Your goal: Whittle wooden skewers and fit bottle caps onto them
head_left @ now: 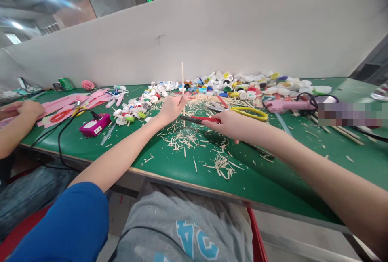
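My left hand (174, 108) is closed around a thin wooden stick (182, 74), held upright over the green table. The stick's lower end reaches down among pale wood shavings (183, 140). My right hand (226, 126) grips a red-handled knife (209, 120), its dark blade pointing left and crossing the stick just below my left hand. Whether the blade touches the wood, I cannot tell. Yellow-handled scissors (250, 112) lie just behind my right hand.
Behind my hands are heaped plastic bottle caps (227, 82); capped stick pieces (129, 114) lie to the left. A pink glue gun (283, 104) and loose sticks (345, 133) are at right. A magenta power box (94, 125) sits near another person's hands (28, 110).
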`<control>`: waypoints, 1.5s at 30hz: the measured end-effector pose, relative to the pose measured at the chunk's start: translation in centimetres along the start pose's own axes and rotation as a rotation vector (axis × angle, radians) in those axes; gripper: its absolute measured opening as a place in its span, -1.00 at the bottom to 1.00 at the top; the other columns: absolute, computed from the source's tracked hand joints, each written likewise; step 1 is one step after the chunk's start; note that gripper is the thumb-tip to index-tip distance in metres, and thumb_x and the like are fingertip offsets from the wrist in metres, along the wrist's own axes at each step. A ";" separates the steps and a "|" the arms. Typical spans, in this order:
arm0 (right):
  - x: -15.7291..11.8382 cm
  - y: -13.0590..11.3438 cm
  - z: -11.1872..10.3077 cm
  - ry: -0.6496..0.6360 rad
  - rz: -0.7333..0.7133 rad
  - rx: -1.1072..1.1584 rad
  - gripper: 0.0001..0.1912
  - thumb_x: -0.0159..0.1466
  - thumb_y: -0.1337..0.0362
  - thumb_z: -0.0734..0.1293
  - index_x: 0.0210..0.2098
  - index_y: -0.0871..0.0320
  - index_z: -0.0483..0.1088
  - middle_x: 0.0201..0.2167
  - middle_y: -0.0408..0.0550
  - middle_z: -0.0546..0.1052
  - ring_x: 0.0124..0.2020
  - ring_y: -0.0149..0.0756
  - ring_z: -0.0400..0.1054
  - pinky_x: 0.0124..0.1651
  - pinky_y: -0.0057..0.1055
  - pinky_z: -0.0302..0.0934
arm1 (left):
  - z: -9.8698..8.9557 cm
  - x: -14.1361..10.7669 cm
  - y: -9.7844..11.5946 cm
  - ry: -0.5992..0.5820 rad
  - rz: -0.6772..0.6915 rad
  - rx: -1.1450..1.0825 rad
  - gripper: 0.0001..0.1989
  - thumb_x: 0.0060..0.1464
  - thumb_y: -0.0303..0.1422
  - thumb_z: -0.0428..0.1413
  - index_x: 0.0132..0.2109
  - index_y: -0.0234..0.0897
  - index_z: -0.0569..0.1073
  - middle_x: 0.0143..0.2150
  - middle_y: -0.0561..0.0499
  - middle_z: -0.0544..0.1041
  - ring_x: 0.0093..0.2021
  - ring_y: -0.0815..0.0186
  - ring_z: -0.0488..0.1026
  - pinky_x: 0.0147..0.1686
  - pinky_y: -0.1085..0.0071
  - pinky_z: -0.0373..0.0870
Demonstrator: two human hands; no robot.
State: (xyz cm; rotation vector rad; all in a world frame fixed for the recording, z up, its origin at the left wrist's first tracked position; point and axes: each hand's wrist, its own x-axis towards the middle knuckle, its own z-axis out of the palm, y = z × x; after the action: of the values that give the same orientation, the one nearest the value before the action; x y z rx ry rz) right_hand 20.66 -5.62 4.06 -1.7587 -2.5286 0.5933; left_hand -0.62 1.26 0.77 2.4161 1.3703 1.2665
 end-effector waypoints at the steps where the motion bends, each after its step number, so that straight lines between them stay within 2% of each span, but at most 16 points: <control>1: -0.1 0.0 -0.1 -0.007 0.004 -0.003 -0.27 0.26 -0.32 -0.03 -0.20 0.22 0.33 -0.45 -0.06 0.43 -0.69 -0.49 0.22 -0.55 -0.44 0.12 | 0.0 0.0 0.1 -0.005 -0.001 0.000 -0.39 0.21 0.08 -0.31 -0.64 -0.23 0.09 -0.73 0.09 0.13 -0.66 0.46 0.10 -0.54 0.39 0.03; 11: -0.3 -0.2 -0.7 -0.068 0.041 -0.042 -0.31 0.28 -0.30 -0.04 -0.23 0.19 0.30 -0.60 -0.11 0.34 -0.67 -0.40 0.27 -0.49 -0.40 0.15 | 0.1 0.0 0.3 -0.021 -0.021 0.015 -0.39 0.21 0.08 -0.31 -0.63 -0.25 0.09 -0.71 0.09 0.13 -0.64 0.46 0.12 -0.52 0.40 0.02; 18: -0.4 0.0 -0.7 -0.089 0.045 -0.037 -0.31 0.26 -0.32 -0.04 -0.31 0.20 0.27 -0.62 -0.08 0.34 -0.67 -0.40 0.25 -0.46 -0.38 0.18 | 0.2 0.1 0.3 -0.024 0.003 0.013 -0.39 0.21 0.07 -0.31 -0.63 -0.25 0.08 -0.72 0.09 0.13 -0.65 0.46 0.12 -0.53 0.40 0.02; 27: -0.6 0.1 -1.4 -0.115 0.090 -0.026 -0.34 0.26 -0.29 0.01 -0.30 0.21 0.29 -0.52 -0.02 0.41 -0.64 -0.41 0.25 -0.45 -0.36 0.21 | 0.3 0.0 0.3 -0.012 -0.002 0.000 -0.36 0.21 0.08 -0.32 -0.65 -0.25 0.14 -0.73 0.07 0.19 -0.65 0.48 0.13 -0.49 0.41 0.10; 34: -1.1 0.3 -1.3 -0.178 0.174 -0.011 -0.39 0.25 -0.28 0.06 -0.40 0.21 0.19 -0.51 0.00 0.41 -0.63 -0.40 0.27 -0.44 -0.36 0.22 | 0.2 -0.1 0.1 -0.011 -0.024 -0.009 -0.34 0.20 0.10 -0.33 -0.66 -0.25 0.12 -0.74 0.07 0.17 -0.66 0.47 0.14 -0.53 0.42 0.07; 40: -0.7 1.2 -1.5 -0.163 0.069 0.000 -0.32 0.24 -0.34 0.01 -0.39 0.20 0.22 -0.54 -0.06 0.36 -0.62 -0.43 0.26 -0.42 -0.38 0.22 | 0.1 -0.1 0.0 -0.018 -0.039 -0.023 -0.36 0.21 0.09 -0.30 -0.67 -0.25 0.10 -0.74 0.07 0.15 -0.66 0.46 0.13 -0.54 0.40 0.04; 45: -0.8 1.2 -1.6 -0.066 -0.009 0.008 -0.30 0.23 -0.36 -0.02 -0.33 0.16 0.28 -0.57 -0.09 0.32 -0.58 -0.42 0.26 -0.43 -0.41 0.17 | 0.3 0.0 -0.2 -0.004 -0.038 -0.027 -0.38 0.21 0.07 -0.28 -0.65 -0.25 0.09 -0.72 0.08 0.14 -0.64 0.46 0.12 -0.52 0.39 0.02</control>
State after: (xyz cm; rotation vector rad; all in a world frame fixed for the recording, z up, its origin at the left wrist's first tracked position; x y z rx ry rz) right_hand 22.38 -5.46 5.31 -1.7528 -2.5718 0.6710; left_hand -0.57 1.43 0.52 2.3619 1.3827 1.2617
